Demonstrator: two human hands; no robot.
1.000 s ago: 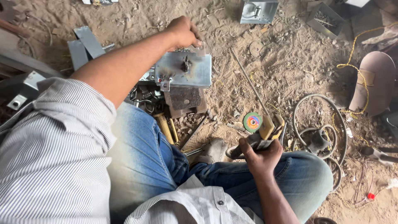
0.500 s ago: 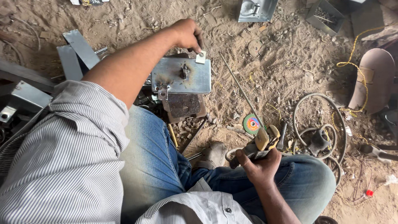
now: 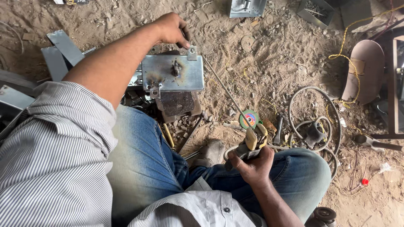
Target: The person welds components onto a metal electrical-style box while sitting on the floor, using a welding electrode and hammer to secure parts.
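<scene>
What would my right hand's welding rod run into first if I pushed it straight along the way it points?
The right hand grips an electrode holder whose rod angles up-left. Its tip seems to end at the small tab on the metal plate, by the left hand; depth is uncertain.

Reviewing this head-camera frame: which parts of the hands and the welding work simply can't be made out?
- Left hand: fingertips curl behind the small tab on the steel plate; its grip is hidden.
- Electrode holder: its lower handle is covered by the right hand.
- Welding rod: whether its tip touches the plate is too fine to tell.
</scene>
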